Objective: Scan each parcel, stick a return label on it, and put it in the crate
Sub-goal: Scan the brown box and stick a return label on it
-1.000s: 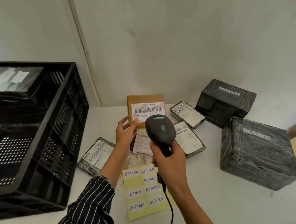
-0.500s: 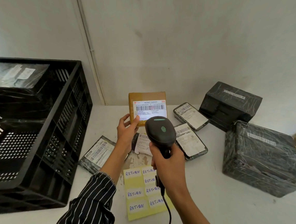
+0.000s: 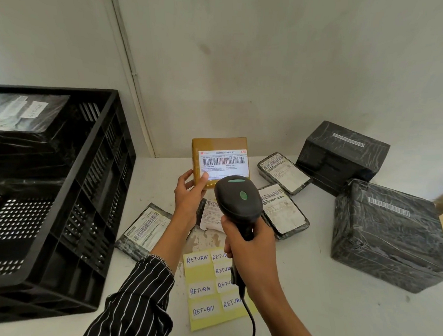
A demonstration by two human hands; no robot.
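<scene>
My left hand [image 3: 188, 194] holds a small brown parcel [image 3: 219, 155] upright by its lower left corner, barcode label facing me. My right hand [image 3: 249, 249] grips the handle of a black barcode scanner [image 3: 238, 200], whose head points at the parcel's label from just below it. A faint red line crosses the barcode. A yellow sheet of handwritten RETURN labels [image 3: 203, 292] lies on the table under my right wrist. The black crate [image 3: 96, 187] stands at the left with a black-wrapped parcel [image 3: 25, 114] inside.
Three flat black parcels with white labels lie on the white table [image 3: 323, 301]: one [image 3: 145, 225] beside the crate, two [image 3: 284, 171] [image 3: 284, 215] behind the scanner. Two large black-wrapped boxes [image 3: 341, 153] [image 3: 389, 233] sit at the right. The scanner's cable [image 3: 252, 326] trails toward me.
The brown parcel and the scanner have stayed almost still relative to each other. A red scan line now shows on the barcode.
</scene>
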